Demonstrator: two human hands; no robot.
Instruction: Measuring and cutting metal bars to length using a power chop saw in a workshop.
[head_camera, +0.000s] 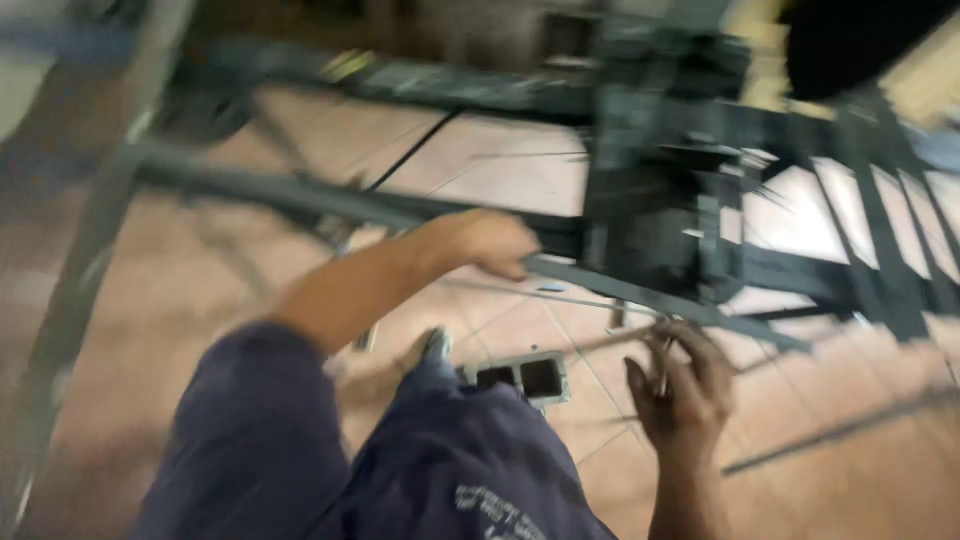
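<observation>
Left hand (487, 243): closed on a bar of the dark metal frame (640, 200).
Right hand (683, 385): below the frame, seemingly pinching a thin rod (664, 365).
Floor (500, 170): tiled, under the frame.

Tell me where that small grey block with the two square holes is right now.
In the head view, the two-hole block lies on the tiled floor at lower centre, beside the person's knee, left of the right hand and below the dark metal frame.

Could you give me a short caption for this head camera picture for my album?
Left hand on a dark green metal frame bar, right hand holding a thin metal rod, above a tiled floor.
</observation>
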